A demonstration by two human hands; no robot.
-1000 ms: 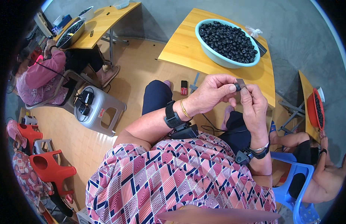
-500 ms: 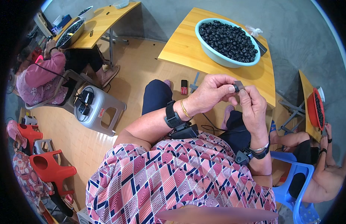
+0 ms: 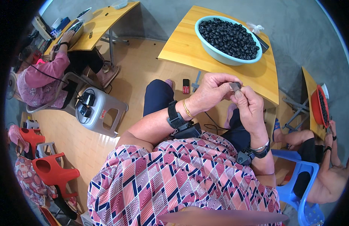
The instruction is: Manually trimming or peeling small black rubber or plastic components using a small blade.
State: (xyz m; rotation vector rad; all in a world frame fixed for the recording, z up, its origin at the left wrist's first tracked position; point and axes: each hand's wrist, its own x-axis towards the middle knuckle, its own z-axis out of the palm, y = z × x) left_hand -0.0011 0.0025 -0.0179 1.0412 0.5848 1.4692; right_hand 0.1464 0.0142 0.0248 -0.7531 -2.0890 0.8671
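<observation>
In front of my lap my two hands meet, fingertips almost touching. My left hand (image 3: 213, 92) is closed in a pinch on a small black ring-shaped part, now mostly covered by fingers. Between the thumb and index finger of my right hand (image 3: 251, 106) is a small, flat, grey blade-like piece (image 3: 234, 86), its edge lying against the part. Just beyond, a light-blue basin (image 3: 219, 56) heaped with similar black ring-shaped parts (image 3: 228, 39) stands on a wooden table (image 3: 182, 49).
A dark object (image 3: 262, 43) and a clear plastic bag (image 3: 255, 28) lie behind the basin. On the floor is a red phone (image 3: 186, 86). A grey stool (image 3: 103, 113) carries black devices at left. Other people work at tables on both sides; a blue chair (image 3: 308, 180) stands right.
My right hand has shifted slightly left and down, bringing the grey piece over the black part, which was more visible before. The person at left has moved a hand up onto their bowl.
</observation>
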